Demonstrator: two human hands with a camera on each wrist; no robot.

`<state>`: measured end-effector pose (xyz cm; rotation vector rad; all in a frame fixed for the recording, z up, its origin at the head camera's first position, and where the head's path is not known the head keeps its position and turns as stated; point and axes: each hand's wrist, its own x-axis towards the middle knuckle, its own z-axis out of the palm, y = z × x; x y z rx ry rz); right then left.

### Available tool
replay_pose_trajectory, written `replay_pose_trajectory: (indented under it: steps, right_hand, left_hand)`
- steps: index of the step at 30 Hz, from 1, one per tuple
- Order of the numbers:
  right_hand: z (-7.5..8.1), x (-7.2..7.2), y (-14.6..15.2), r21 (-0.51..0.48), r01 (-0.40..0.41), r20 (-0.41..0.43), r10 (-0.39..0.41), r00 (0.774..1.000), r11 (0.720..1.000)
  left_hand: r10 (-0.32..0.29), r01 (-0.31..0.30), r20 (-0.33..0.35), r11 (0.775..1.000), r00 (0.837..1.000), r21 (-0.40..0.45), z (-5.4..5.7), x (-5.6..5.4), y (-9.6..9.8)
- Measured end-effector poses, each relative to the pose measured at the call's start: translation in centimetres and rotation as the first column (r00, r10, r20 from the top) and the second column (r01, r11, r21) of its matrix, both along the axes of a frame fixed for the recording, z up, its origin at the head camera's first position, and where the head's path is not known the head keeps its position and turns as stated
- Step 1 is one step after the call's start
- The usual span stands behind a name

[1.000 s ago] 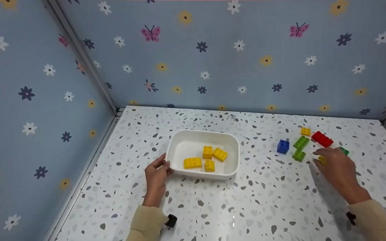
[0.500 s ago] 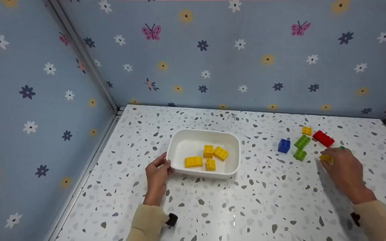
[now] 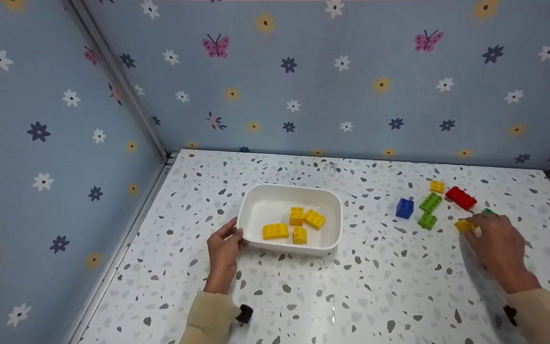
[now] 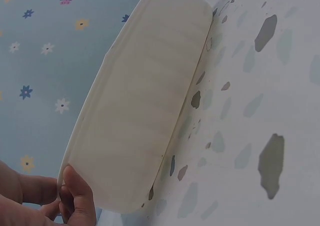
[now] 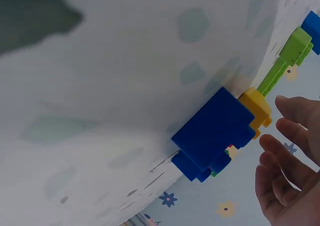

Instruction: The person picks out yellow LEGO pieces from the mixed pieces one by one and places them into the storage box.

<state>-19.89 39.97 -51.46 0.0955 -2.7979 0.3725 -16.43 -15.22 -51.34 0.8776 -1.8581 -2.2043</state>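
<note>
A white plastic tub (image 3: 256, 205) stands on the table with several yellow toy bricks (image 3: 275, 231) inside. At its near left corner my left hand (image 3: 223, 253) pinches the rim; the left wrist view shows the thumb against the outer wall of the tub (image 4: 135, 96). Over at the right, my right hand (image 3: 497, 241) is beside a loose yellow brick (image 3: 463, 225). In the right wrist view, its fingers (image 5: 287, 161) are spread and apart from that yellow brick (image 5: 254, 109). A blue brick (image 5: 212, 128) close by is hidden under the hand in the head view.
Around the right hand lie two light green bricks (image 3: 430, 202), a red brick (image 3: 461, 198), a small yellow brick (image 3: 437, 186), a blue brick (image 3: 404, 209) and a partly covered dark green brick (image 3: 488, 210). Flower-patterned panels (image 3: 303, 86) bound the speckled table (image 3: 351, 286).
My right hand has moved slightly right and toward me. The yellow brick by its fingers shifted right, looked tipped half a second ago, and now lies flatter. The left hand and tub stay put.
</note>
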Motion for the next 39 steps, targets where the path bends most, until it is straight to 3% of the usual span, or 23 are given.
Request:
replay_pose_trajectory:
  steps: [7, 16, 39]
  right_hand:
    - [-0.26, -0.02, 0.39, 0.022, 0.023, 0.032, -0.024, 0.999, 0.999]
    - [-0.32, 0.05, 0.72, 0.008, 0.04, 0.075, -0.041, 0.996, 0.999]
    - [-0.02, -0.14, 0.89, -0.027, 0.068, 0.126, -0.064, 0.99, 0.997]
  left_hand:
    - [0.0, 0.0, -0.029, 1.0, 1.0, 0.015, -0.05, 0.06, -0.06]
    - [-0.009, 0.01, 0.013, 1.0, 1.0, -0.02, 0.02, 0.18, 0.04]
    - [0.005, -0.005, -0.009, 1.0, 1.0, -0.002, 0.09, 0.12, 0.05]
